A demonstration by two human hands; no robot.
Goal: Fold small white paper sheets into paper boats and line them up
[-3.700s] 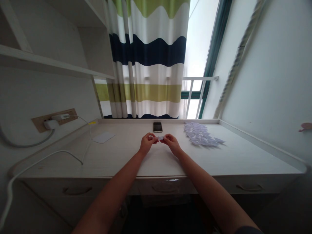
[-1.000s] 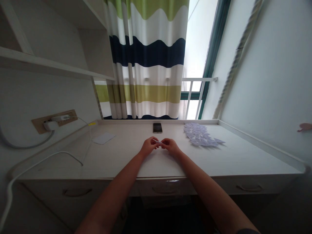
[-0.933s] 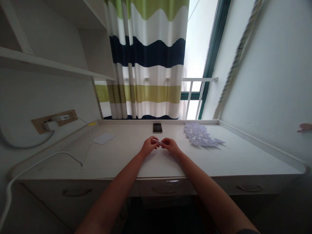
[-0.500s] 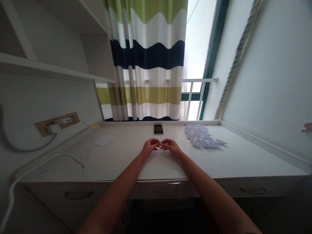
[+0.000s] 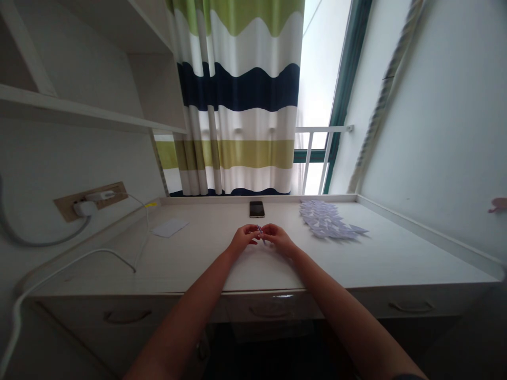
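Observation:
My left hand (image 5: 242, 238) and my right hand (image 5: 279, 237) meet over the middle of the white desk (image 5: 222, 258). Between their fingertips they pinch a small folded piece of pale paper (image 5: 259, 230), which stands nearly on edge. Most of the piece is hidden by my fingers. A pile of several folded pale paper pieces (image 5: 327, 220) lies on the desk to the right of my hands.
A dark phone (image 5: 256, 209) lies flat behind my hands near the striped curtain (image 5: 241, 105). A white paper sheet (image 5: 170, 228) lies at the left. A white cable (image 5: 99, 253) runs from a wall socket (image 5: 89, 199) across the desk's left side. Drawers (image 5: 127, 315) sit below the front edge.
The paper piece was held flat and wider between my hands; now it is folded smaller and turned on edge, with my fingertips closer together. The view has shifted slightly.

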